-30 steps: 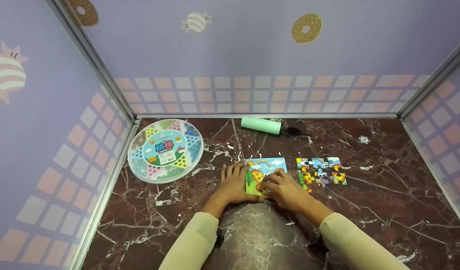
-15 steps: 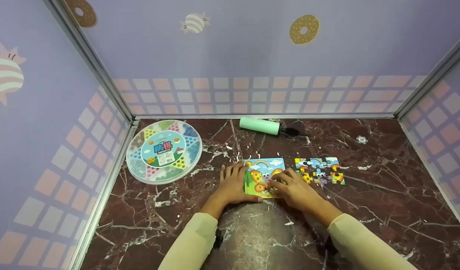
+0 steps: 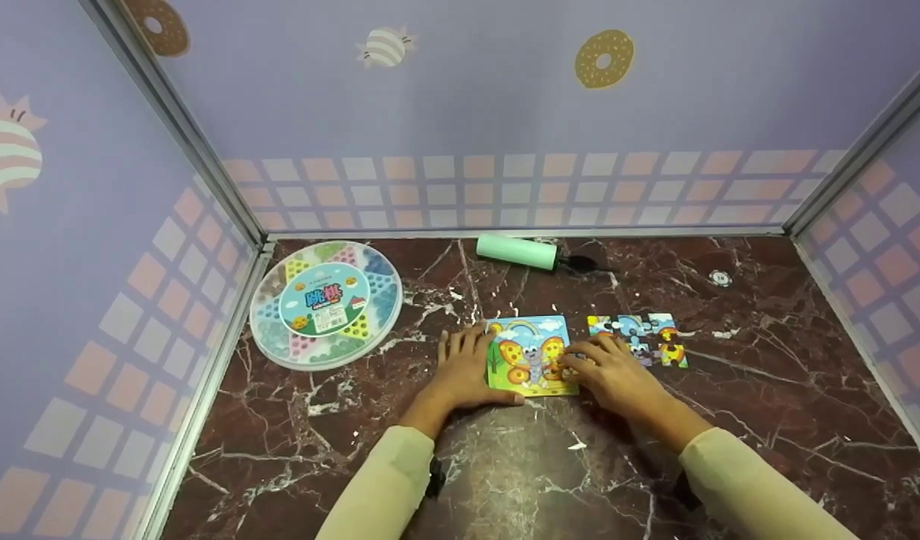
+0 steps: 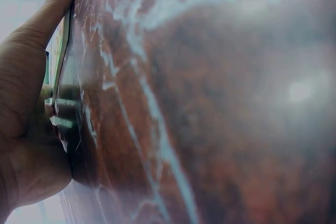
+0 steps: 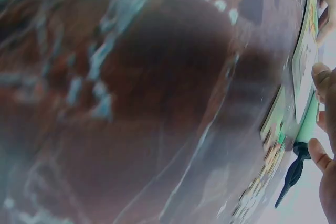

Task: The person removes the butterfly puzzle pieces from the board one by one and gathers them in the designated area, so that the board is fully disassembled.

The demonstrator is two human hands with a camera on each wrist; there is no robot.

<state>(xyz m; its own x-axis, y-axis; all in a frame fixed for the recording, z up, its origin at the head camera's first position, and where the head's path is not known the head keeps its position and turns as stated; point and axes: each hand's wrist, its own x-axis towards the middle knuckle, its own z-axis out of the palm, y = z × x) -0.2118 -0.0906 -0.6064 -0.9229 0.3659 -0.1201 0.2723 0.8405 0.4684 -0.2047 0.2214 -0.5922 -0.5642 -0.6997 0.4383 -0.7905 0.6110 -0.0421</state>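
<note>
A flat jigsaw picture (image 3: 531, 349) of a butterfly under a rainbow lies on the dark marbled table, between the two hands. My left hand (image 3: 464, 367) rests along its left side, fingers spread and thumb stretched along the near edge. My right hand (image 3: 610, 371) touches the picture's right side with bent fingers, covering part of that side. In the right wrist view its fingertips (image 5: 321, 74) appear spaced apart, with nothing seen between them. Several puzzle pieces (image 3: 664, 324) lie right of the picture, some partly hidden by the right hand.
At the left stands a round clear Chinese checkers box (image 3: 325, 300). A mint-green hand pump (image 3: 516, 251) with a black end lies near the back wall. A small round white token (image 3: 720, 278) sits at the back right. Patterned walls (image 3: 467, 97) enclose the table.
My right hand has slid right across the picture from its lower middle to its right side, uncovering the butterfly's body and covering more loose pieces. The left hand stays put.
</note>
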